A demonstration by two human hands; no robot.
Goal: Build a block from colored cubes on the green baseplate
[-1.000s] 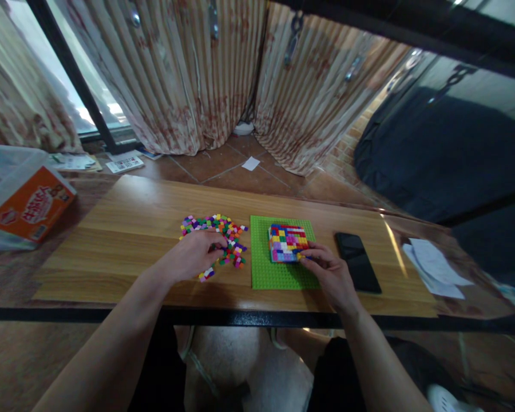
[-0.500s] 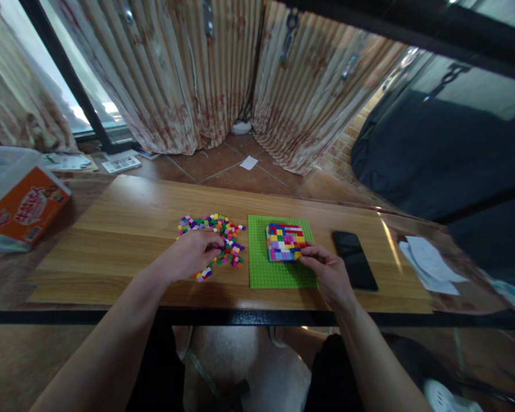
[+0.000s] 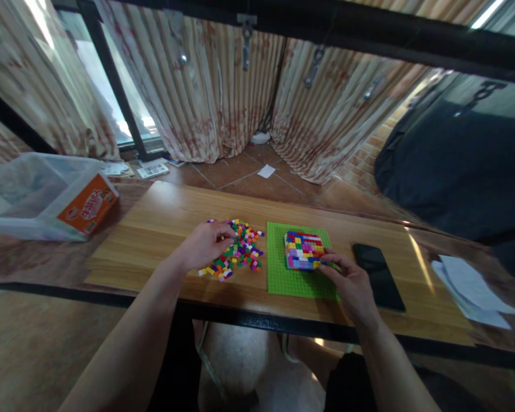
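A low block of many-coloured toy bricks (image 3: 301, 249) stands on a green studded baseplate (image 3: 278, 281). My right hand (image 3: 348, 280) is at the block's near right corner, with thumb and fingers closed against it beside a yellow brick. Left of the baseplate lies a loose pile of small coloured bricks (image 3: 245, 247). Over the pile's left side, my left hand (image 3: 206, 245) has its fingers curled and drawn together; whatever is between the fingertips is too small to make out.
A black phone (image 3: 378, 277) lies on the wooden board (image 3: 154, 229), right of the baseplate. Farther right are white papers (image 3: 472, 289). A clear plastic bin (image 3: 38, 226) with an orange label stands on the left. The dark table edge (image 3: 249, 320) runs along the front.
The view has swung left, so everything appears farther right. My left hand has shifted toward the far left side of the pile, uncovering near bricks. My right hand stays at the block's corner.
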